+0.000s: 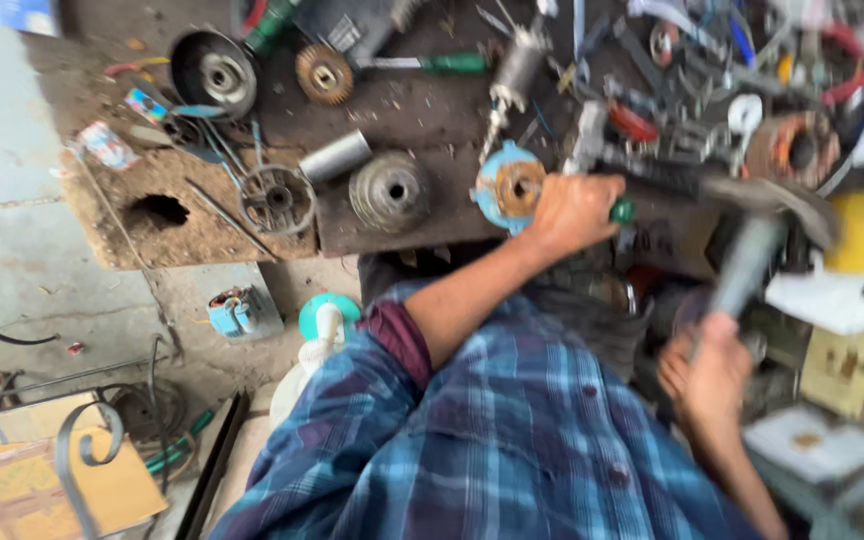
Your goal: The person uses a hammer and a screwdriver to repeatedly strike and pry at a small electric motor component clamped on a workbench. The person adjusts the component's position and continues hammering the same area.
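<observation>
Currently, your left hand (572, 212) is closed around a green-handled tool (622, 211) pressed to the work at the table (422, 110) edge, and your right hand (709, 375) grips a hammer (752, 255), blurred in mid-swing. This looks like a striking step; the next blow calls for a steady left grip. The hammer's grey shaft rises towards a dark head.

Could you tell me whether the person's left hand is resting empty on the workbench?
No, the left hand grips a green-handled tool at the workbench edge.
</observation>
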